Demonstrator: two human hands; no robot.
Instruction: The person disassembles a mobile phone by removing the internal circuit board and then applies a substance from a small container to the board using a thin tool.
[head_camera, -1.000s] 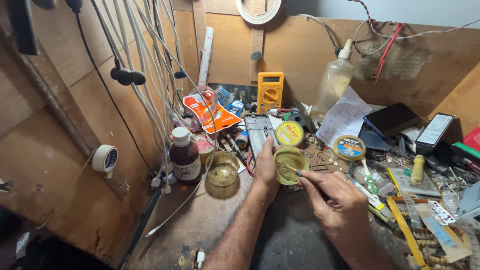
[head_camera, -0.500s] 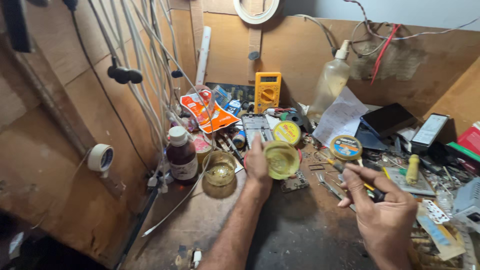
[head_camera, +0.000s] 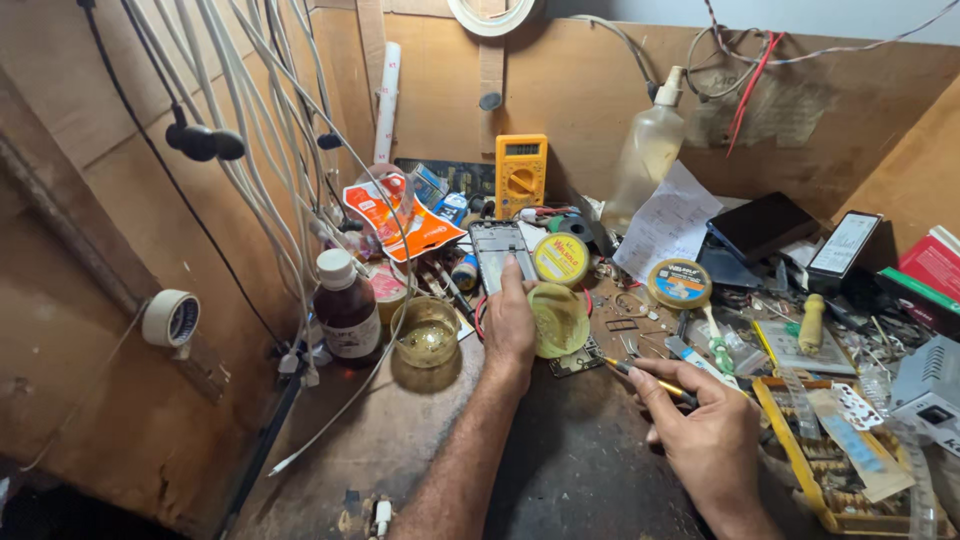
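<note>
A brown glass bottle (head_camera: 346, 305) and a squat glass jar (head_camera: 427, 330) stand toward the worn wooden bench's (head_camera: 400, 440) left edge. Mid-bench, the left hand (head_camera: 510, 322) wraps a round yellowish tin (head_camera: 560, 318). Right hand (head_camera: 712, 432) pinches a slim metal-tipped tool (head_camera: 645, 378).

This is a small repair workshop for phones and other little gadgets. A wooden bench (head_camera: 400, 450) with wooden walls is covered in tools and parts. A yellow meter (head_camera: 521, 174) leans at the back. Phones (head_camera: 845, 243) and a bare phone frame (head_camera: 498, 250) lie about. White cables (head_camera: 270, 150) hang on the left. There are round tins (head_camera: 679, 283), a roll of tape (head_camera: 170, 318) and a brown bottle (head_camera: 346, 308).
</note>
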